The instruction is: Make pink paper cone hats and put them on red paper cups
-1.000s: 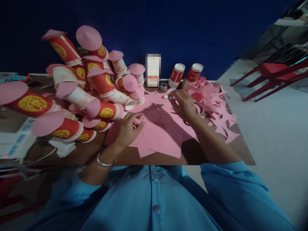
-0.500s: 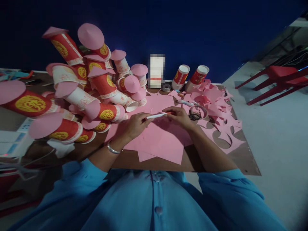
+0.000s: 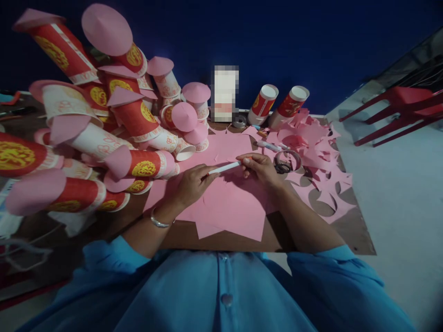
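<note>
A white pen (image 3: 225,167) with an orange-red end is held slantwise above the pink paper sheets (image 3: 231,207). My left hand (image 3: 194,185) is closed round its left end, thumb along the barrel. At the orange-red end, the thumb and fingers of my right hand (image 3: 260,168) pinch it, the other fingers curled. Whether that end is a separate cap I cannot tell. Under both hands the sheets overlap on the brown table (image 3: 221,240). Scissors (image 3: 283,168) with dark handles and a roll of tape (image 3: 293,159) lie just right of my right hand.
Many red and white paper cups with pink paper cones (image 3: 107,28) are piled at the left. Pink offcuts (image 3: 304,138) cover the right side. Two stacks of cups (image 3: 263,102) stand at the back. A red stool (image 3: 398,108) is on the floor at right.
The pen shows more of its white barrel between my hands. My left hand has shifted slightly left and down. The view has moved closer, with the cup pile further left.
</note>
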`<state>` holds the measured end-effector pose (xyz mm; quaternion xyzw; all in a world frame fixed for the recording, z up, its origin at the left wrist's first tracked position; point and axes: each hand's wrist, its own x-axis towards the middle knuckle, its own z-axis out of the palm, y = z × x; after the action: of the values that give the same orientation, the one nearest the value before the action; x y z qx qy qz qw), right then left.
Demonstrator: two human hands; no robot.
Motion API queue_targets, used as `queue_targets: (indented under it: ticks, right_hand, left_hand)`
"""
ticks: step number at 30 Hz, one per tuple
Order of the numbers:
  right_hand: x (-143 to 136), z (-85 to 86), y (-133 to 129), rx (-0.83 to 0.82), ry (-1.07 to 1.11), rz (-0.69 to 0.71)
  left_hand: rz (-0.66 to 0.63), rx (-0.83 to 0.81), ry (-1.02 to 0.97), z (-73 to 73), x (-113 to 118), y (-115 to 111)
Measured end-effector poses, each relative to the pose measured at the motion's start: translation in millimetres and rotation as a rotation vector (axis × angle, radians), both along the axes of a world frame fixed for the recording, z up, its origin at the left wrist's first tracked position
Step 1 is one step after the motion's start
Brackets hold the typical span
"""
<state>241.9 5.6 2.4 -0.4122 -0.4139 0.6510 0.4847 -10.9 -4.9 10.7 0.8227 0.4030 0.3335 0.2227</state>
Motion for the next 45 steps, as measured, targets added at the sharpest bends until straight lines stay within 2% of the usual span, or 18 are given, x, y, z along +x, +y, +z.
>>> queue_targets:
  ticks: [5, 8, 11, 12, 13, 14, 17, 19, 21, 25, 30, 34, 39, 41, 43, 45]
  right_hand:
    - [-7, 2.0, -5, 0.08, -0.06, -0.07]
    - [4, 4.3, 0, 0.139, -0.116, -0.131]
    - [25, 8.7, 10, 0.242, -0.146, -0.302]
    - [31, 9.7, 11, 0.334, -0.219, -0.388]
    - [34, 9.8, 11, 0.362, -0.251, -0.409]
    - [34, 9.0, 10, 0.374, -0.302, -0.389]
    - [20, 1.0, 2, 0.396, -0.478, -0.181]
    - [8, -6.1, -4, 0.469, -0.651, -0.05]
    - [0, -11.7, -7, 0.554, -0.817, -0.003]
    - [1, -16.1, -4, 0.712, -1.028, -0.043]
    - [4, -17.9, -4, 0.775, -1.097, -0.016]
    - [-1, -13.2, -7, 0.796, -1.034, -0.023]
    - [-8, -5.4, -9, 0.739, -0.836, -0.11]
    - [-8, -7.3, -9, 0.786, -0.933, -0.089]
    - [-7, -10.3, -8, 0.863, -1.118, -0.077]
    - [-6, -11.1, -8, 0.899, -1.272, -0.116]
  left_hand:
    - [-0.008, -0.042, -0.01, 6.3, 3, -2]
    - [0.044, -0.017, -0.021, 10.6, -1, -4]
    - [0.174, 0.007, -0.036, 16.9, -8, -4]
    - [0.206, 0.004, -0.035, 18.8, -10, -5]
    - [0.221, 0.002, -0.037, 20.5, -10, -5]
    - [0.222, 0.0, -0.042, 21.7, -10, -5]
    - [0.209, 0.004, -0.069, 23.5, -5, -8]
    - [0.215, 0.019, -0.084, 23.4, -1, -9]
    - [0.223, 0.034, -0.081, 22.1, -1, -10]
    - [0.232, 0.087, -0.116, 17.2, -4, -8]
    - [0.267, 0.128, -0.19, 15.9, -3, -9]
    - [0.198, 0.186, -0.221, 17.5, -4, -11]
    - [0.125, 0.394, -0.232, 11.1, -10, -9]
    - [0.093, 0.439, -0.218, 8.5, -11, -9]
    - [0.055, 0.477, -0.189, 7.1, -10, -10]
    - [0.015, 0.52, -0.172, 6.5, -9, -10]
